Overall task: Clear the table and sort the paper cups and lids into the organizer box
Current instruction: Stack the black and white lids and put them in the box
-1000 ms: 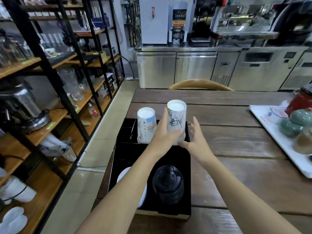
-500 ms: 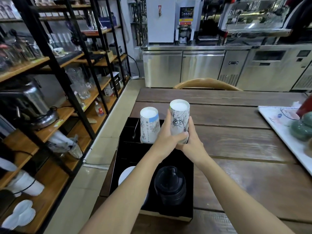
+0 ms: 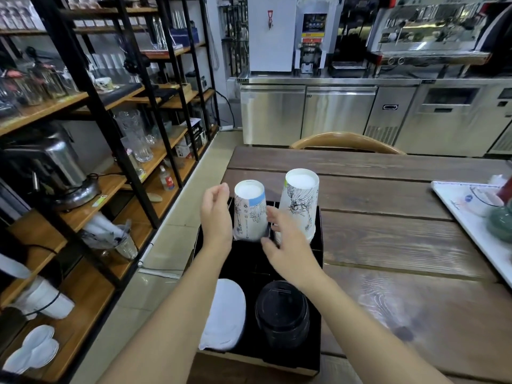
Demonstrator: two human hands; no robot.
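**Closing both hands on the left cup stack**

Reaching into the far half of the box (image 3: 318,273), I have my left hand (image 3: 216,217) on the outer side of the left cup stack (image 3: 249,214) and my right hand (image 3: 288,245) low on its inner side, in front of the foot of the right cup stack (image 3: 299,206). Both stacks stand upside down, long axis upright, in the two far compartments, side by side and just apart. My left fingers (image 3: 219,189) are spread and slightly curled, clamped on nothing; I cannot tell whether they touch the paper. My right fingers (image 3: 273,213) are apart too, resting near the gap between the stacks. The left stack lies between my palms, so I judge a squeeze inward would seat or straighten it. Nearer me, white lids (image 3: 224,314) and black lids (image 3: 282,311) fill the near compartments. The worktop (image 3: 388,245) beside the box looks bare of cups.
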